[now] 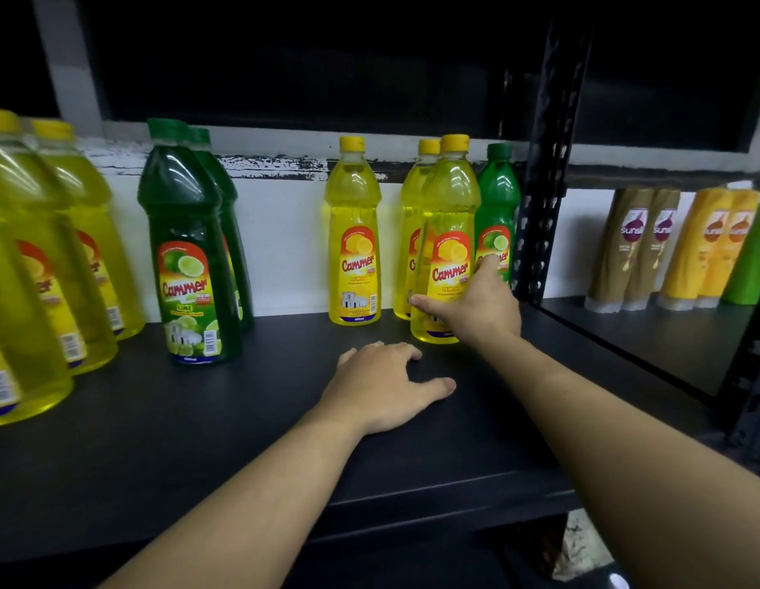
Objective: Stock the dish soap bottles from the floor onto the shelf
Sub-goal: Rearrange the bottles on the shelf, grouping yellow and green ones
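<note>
**Right hand on the front lemon bottle, far right of the shelf**

Our right hand (476,306) is the one that matters here. It wraps the lower body of the front Cammer lemon bottle (448,231), with the thumb laid across the label and the fingers reaching round the right side, towards the small lime bottle (497,197). The hold looks loose rather than tight.

The bottle stands upright on the black shelf (200,440), long axis vertical, straight ahead of that hand. It sits just in front of a second lemon bottle (414,206) and close to the slotted upright post (544,163).

Our left hand (384,386) lies flat on the shelf with fingers spread. It holds nothing and sits nearer to us, left of the bottle.

We judge this bottle placed or nearly so. Any release should draw the hand straight back towards us, since the lime bottle touches or nearly touches the fingertips. A third lemon bottle (355,231) stands apart to the left.
</note>
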Demonstrator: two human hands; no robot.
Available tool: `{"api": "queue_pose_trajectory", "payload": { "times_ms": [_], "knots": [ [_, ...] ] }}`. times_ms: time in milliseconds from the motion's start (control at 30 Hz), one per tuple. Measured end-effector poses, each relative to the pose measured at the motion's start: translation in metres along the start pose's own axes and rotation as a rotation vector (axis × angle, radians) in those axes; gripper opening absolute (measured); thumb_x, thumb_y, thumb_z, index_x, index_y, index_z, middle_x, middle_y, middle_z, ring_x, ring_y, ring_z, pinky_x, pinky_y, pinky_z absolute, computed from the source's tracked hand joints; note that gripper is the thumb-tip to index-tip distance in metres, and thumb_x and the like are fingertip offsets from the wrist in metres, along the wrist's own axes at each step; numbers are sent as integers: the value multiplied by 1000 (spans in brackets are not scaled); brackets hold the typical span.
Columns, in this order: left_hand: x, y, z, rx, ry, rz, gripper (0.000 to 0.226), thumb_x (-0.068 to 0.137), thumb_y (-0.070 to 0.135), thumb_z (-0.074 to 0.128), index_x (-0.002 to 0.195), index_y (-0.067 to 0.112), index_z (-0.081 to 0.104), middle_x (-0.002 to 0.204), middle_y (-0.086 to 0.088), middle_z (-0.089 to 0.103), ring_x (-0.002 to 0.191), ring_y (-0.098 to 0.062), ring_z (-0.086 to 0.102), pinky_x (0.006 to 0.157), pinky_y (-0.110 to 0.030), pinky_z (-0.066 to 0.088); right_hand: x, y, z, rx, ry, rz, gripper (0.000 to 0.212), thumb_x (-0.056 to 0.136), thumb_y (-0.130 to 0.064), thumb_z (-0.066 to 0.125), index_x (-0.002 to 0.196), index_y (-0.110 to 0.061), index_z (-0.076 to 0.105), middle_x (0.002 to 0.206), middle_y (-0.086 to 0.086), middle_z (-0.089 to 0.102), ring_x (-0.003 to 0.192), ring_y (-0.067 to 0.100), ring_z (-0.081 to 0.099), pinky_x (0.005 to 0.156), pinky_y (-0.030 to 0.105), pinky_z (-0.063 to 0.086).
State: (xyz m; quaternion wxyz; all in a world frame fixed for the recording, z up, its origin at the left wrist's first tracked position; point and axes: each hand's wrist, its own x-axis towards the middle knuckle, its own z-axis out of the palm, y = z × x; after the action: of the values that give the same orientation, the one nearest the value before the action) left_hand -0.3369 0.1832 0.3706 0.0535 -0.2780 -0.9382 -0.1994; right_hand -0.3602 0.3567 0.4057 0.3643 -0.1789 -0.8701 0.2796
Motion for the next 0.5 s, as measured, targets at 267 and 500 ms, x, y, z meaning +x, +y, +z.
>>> {"api": "queue_pose_trajectory", "payload": {
  "times_ms": [267,500],
  "knots": [
    [0,0,0,6,8,-1,75,81,82,48,140,36,52,149,7,49,147,-16,30,117,-38,24,11,23,-27,154,-227,-79,74,69,-75,67,114,-22,44,103,-8,61,89,14,65,75,34,55],
    [2,-2,2,-2,8,-3,74,80,82,48,139,37,51,150,8,48,148,-15,27,118,-38,21,41,75,-43,32,-91,-36,54,87,-59,62,113,-12,56,94,0,63,96,23,61,78,33,45]
  ]
}}
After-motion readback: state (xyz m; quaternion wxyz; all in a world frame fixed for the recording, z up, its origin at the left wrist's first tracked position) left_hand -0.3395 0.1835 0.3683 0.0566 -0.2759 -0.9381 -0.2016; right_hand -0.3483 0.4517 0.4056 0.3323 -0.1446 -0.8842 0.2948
